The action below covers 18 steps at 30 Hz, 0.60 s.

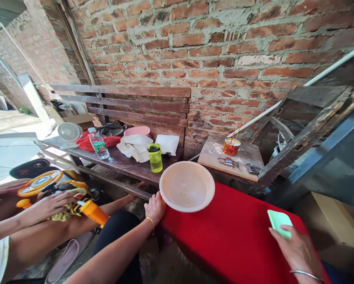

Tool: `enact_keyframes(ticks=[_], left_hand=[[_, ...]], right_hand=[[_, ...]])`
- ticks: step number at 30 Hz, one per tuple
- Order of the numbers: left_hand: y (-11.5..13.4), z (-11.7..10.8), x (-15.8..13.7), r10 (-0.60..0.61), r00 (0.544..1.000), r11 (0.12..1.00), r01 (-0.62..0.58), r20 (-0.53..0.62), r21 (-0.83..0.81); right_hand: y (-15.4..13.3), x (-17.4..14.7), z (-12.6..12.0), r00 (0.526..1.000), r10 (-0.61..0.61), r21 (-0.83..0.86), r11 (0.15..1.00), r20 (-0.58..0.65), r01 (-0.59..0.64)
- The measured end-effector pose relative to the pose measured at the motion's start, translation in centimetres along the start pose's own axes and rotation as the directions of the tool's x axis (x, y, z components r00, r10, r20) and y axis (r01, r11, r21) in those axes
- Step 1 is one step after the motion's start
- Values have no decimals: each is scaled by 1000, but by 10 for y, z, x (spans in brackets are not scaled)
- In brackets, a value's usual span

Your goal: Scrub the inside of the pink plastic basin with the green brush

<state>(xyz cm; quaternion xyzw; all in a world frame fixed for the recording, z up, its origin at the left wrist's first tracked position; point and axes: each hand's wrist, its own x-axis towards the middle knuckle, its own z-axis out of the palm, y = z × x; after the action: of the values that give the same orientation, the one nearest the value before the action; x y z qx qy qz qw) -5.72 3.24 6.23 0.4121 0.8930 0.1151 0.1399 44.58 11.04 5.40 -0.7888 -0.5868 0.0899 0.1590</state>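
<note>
A pale plastic basin (187, 187), with a little water visible in it, stands at the far end of the red-covered table (224, 232). My left hand (155, 208) is closed at the basin's left side, its fingers curled against the rim; the fingertips are partly hidden. Over the table's right side, my right hand (296, 244) grips a mint-green, phone-shaped object (279, 221) between thumb and fingers. Just behind the basin, a green drink bottle (155, 159) stands on the wooden bench (126, 162).
Left, another person's hand (51, 205) holds a cloth against an orange-and-black toy (43, 183). The bench bears a water bottle (99, 145), white cloth (134, 146) and small fan (69, 133). A paper cup (231, 146) and padlock (227, 161) sit on a board. Cardboard box (330, 217) at right.
</note>
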Motion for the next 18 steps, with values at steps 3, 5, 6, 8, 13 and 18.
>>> enact_keyframes(ticks=[3, 5, 6, 8, 13, 18], left_hand=[[-1, 0, 0, 3, 1000, 1000, -4, 16, 3], [-4, 1, 2, 9, 1000, 1000, -9, 23, 14], [-5, 3, 3, 14, 1000, 1000, -15, 23, 21], [-9, 6, 5, 27, 999, 999, -28, 22, 31], [-16, 12, 10, 31, 999, 998, -34, 42, 57], [-17, 12, 12, 31, 998, 993, -36, 55, 108]], right_hand=[[-100, -3, 19, 982, -180, 0, 984, 57, 180], [-158, -5, 31, 951, -289, -53, 954, 110, 296], [-182, -6, 37, 935, -328, -68, 938, 134, 339], [-216, -6, 48, 906, -389, -67, 912, 167, 404], [-224, 8, 55, 883, -426, -48, 895, 199, 443], [-130, 41, 21, 945, -260, -126, 949, 196, 288]])
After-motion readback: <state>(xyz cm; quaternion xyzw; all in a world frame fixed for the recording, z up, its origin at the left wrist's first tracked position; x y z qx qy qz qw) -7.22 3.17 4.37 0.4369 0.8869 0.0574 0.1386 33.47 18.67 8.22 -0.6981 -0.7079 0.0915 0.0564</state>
